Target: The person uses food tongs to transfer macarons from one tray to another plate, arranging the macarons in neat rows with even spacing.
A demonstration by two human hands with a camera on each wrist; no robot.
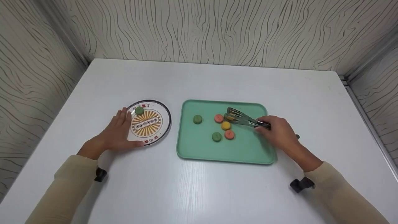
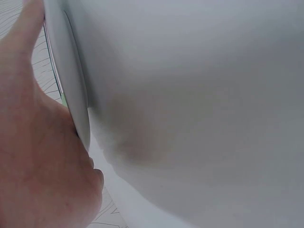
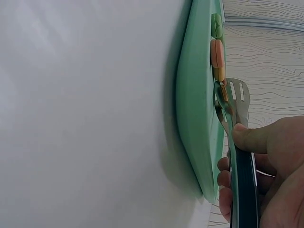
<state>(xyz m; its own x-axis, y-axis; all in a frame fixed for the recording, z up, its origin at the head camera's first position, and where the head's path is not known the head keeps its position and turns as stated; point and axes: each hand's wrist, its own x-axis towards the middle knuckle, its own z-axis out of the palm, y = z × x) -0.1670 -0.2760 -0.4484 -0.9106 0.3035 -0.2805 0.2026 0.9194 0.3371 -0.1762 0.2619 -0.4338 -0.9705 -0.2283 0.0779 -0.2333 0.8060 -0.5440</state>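
My left hand [image 1: 116,132] rests at the left edge of a white patterned plate [image 1: 166,119], fingers straight and thumb stretched along the rim. A green macaron [image 1: 139,110] lies on the plate near those fingers. My right hand [image 1: 278,130] grips slotted metal tongs [image 1: 245,119] by the dark handle. The tongs' tips are around another macaron [image 1: 229,117] on the green tray [image 1: 199,152]; the slotted blade partly covers it. Close by lie a pink macaron [image 1: 219,118], a yellow one [image 1: 226,125], a second pink one [image 1: 229,134] and a green one [image 1: 216,137].
One more green macaron [image 1: 197,119] sits apart toward the tray's left side. Plate and tray stand side by side on a white table [image 1: 192,193], with a gap between them. Wood-grain patterned panels [image 1: 199,31] enclose the table's back and sides.
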